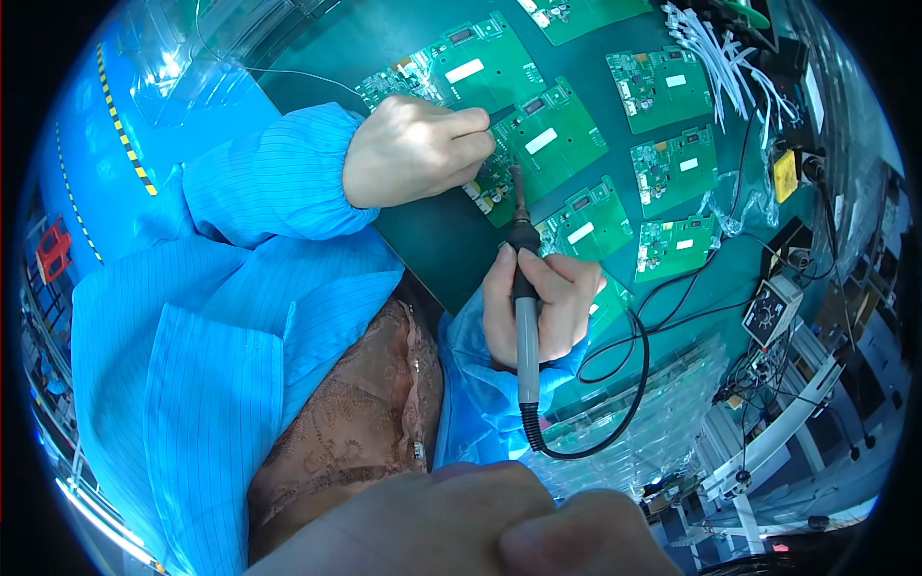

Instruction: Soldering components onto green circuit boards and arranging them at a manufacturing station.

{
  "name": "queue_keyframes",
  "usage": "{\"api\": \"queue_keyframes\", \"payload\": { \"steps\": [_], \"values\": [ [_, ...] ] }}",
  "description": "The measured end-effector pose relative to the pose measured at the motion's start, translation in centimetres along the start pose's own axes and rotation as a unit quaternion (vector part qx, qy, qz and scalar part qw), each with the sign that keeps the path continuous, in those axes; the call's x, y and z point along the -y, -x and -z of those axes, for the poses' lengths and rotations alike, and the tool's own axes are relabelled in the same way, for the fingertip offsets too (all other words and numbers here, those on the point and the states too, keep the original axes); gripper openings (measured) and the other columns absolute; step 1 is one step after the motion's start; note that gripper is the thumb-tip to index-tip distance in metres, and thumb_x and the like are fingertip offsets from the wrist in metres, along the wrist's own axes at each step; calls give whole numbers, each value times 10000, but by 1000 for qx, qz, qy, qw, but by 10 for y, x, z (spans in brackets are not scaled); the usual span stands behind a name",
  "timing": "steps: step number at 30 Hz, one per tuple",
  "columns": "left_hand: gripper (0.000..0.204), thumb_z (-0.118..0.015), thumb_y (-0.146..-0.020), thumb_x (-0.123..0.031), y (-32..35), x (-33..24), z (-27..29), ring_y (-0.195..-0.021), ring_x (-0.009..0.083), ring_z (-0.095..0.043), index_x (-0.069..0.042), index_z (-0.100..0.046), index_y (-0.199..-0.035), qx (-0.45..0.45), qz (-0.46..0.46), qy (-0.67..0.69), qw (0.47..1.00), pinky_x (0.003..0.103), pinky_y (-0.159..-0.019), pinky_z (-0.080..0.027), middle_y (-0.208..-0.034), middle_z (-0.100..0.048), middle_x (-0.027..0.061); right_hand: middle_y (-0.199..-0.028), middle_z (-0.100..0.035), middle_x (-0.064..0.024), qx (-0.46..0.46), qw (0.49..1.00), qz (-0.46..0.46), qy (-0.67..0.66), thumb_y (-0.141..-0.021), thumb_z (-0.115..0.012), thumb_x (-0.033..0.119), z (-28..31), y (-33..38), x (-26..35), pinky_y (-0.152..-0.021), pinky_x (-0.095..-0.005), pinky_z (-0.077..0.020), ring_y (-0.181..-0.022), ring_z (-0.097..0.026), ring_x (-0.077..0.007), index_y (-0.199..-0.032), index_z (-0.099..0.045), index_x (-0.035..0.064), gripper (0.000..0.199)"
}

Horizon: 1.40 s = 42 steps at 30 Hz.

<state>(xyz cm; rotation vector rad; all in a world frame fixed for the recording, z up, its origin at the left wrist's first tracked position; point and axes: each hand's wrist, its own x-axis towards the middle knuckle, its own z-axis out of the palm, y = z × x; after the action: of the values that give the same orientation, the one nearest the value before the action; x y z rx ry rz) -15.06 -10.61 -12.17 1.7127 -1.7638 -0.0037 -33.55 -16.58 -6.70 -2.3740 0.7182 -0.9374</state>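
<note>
Seen from above, over blue anti-static sleeves. Right hand (541, 302) wrapped around a soldering iron (524, 317), fingers clenched on its grey handle, tip pointing up and touching the near edge of a green circuit board (538, 144). Left hand (415, 149) resting at that board's left edge, fingers curled, thumb and forefinger pinched on something thin and dark; cannot tell what.

Relative to that circuit board: a second board (471, 62) just above and left, partly overlapped; a smaller board (588, 223) just below and right; a column of four more green boards (672, 144) well to the right. Dark green bench mat (442, 235) beneath everything. Black cable (624, 384) looping from the iron's handle, down and right. Bundle of white wires (715, 67) at far upper right. Grey soldering station box (771, 309) far lower right.
</note>
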Motion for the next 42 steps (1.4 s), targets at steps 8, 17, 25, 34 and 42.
{"api": "queue_keyframes", "payload": {
  "steps": [8, 17, 25, 34, 42],
  "values": [
    [199, -690, -655, -96, 2, -4, -1, -517, 182, -561, -59, -499, -702, 2, 2, 12, 1000, 342, -433, -465, -721, -446, 53, -714, -539, -48, 8, 1000, 24, -16, -611, -777, -19, -1, 6, -4, -620, -311, -343, -595, -488, -183, -796, -645, 79, 248],
    [196, -684, -657, -90, 0, -1, 0, -514, 184, -559, -57, -494, -695, 3, -1, 2, 1000, 342, -429, -463, -715, -443, 56, -700, -530, -52, 20, 999, 33, -8, -621, -768, -15, -5, 2, -5, -607, -319, -347, -591, -484, -193, -786, -631, 82, 235],
    [194, -685, -654, -98, -1, 0, -3, -519, 177, -565, -58, -499, -693, -2, -1, 1, 1000, 338, -425, -469, -711, -439, 53, -737, -543, -52, 30, 999, 25, -10, -585, -785, -24, -5, 2, -4, -636, -333, -355, -634, -512, -203, -816, -640, 80, 292],
    [177, -684, -682, -80, 2, 0, -3, -513, 197, -573, -54, -517, -732, -12, 3, 19, 1000, 347, -425, -467, -733, -464, 53, -699, -522, -67, -33, 998, 34, -29, -610, -756, -40, -1, 3, -5, -583, -310, -338, -574, -461, -199, -795, -617, 57, 251],
    [155, -662, -706, -38, 1, -5, -3, -511, 226, -575, -42, -517, -762, 0, 39, 56, 998, 374, -418, -468, -744, -466, 69, -676, -512, -54, -15, 998, 60, -27, -605, -746, -26, -5, 6, -9, -582, -319, -329, -557, -451, -193, -758, -614, 69, 223]
  ]
}}
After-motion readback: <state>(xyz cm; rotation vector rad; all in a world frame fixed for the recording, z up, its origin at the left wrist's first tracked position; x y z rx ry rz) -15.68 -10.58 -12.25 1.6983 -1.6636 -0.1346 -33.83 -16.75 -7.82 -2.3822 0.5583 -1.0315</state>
